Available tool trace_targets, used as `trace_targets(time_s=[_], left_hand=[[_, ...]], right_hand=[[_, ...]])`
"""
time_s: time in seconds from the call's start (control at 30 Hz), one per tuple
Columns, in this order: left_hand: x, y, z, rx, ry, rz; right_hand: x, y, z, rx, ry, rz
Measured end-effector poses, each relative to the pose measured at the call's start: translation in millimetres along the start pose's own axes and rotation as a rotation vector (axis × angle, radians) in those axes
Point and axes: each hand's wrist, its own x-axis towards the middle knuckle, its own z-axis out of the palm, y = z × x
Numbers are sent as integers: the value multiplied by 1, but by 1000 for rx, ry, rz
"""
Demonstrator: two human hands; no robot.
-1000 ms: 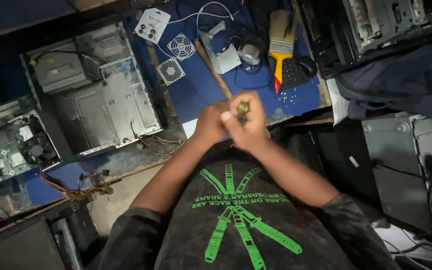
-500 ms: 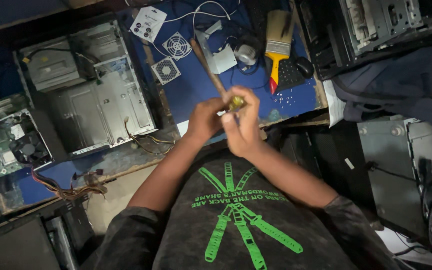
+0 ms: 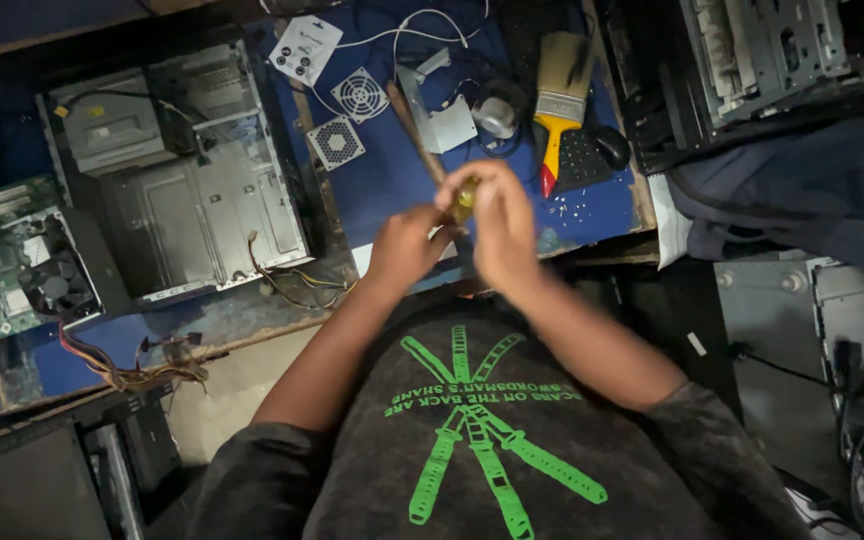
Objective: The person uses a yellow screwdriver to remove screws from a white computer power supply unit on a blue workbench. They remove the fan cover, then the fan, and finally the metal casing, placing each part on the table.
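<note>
Right hand (image 3: 504, 228) curled tight round the small yellowish translucent handle (image 3: 465, 197) of a tool, fingers wrapped over it, so most of it is hidden. Left hand (image 3: 407, 245) just beside and slightly below the grip, fingers bent toward the same handle and touching its lower end; whether it actually grasps it cannot be told. Both hands are raised over the near edge of the blue-topped workbench (image 3: 392, 185).

A thin brown wooden-looking rod (image 3: 414, 130) runs up and away from the grip, straight and matte; can't tell whether it joins the handle.

Just past the grip to the right: a flat paintbrush with yellow-and-red handle and pale bristles (image 3: 558, 100), lying on the bench. Beside it a black rounded computer mouse (image 3: 612, 147) on a dark perforated panel. Tiny pale specks are scattered on the blue surface below the brush.

Beyond the grip, up-left: two small square white fan grilles (image 3: 348, 120), a bent grey metal bracket (image 3: 444, 112) and a thin white cable (image 3: 422, 20) in loops.

Far left of the grip: an open grey sheet-metal computer case (image 3: 192, 190), boxy, with loose coloured wires. Farther left a green circuit board with a black round fan (image 3: 12, 270).

Far right: a dark blue cloth (image 3: 802, 190), crumpled.
</note>
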Motion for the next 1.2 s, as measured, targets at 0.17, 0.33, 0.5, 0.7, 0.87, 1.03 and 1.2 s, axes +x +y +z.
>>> trace_targets(time_s=[0.17, 0.33, 0.5, 0.7, 0.87, 1.03, 1.2], left_hand=[[-2, 13, -2, -79, 27, 112], [-7, 12, 4, 30, -117, 130], [-11, 12, 6, 16, -45, 60], [-4, 24, 2, 67, 158, 12], [-4, 30, -2, 132, 20, -37], [-9, 23, 2, 60, -128, 109], [-12, 18, 5, 76, -32, 103]], right_hand=[[-19, 6, 11, -289, -22, -290], [8, 33, -39, 180, -444, 118], [19, 27, -43, 180, -398, 82], [-21, 2, -18, -51, -180, -71], [-31, 14, -13, -165, -225, -41], [6, 24, -39, 165, -498, 67], [15, 8, -36, 78, -308, 73]])
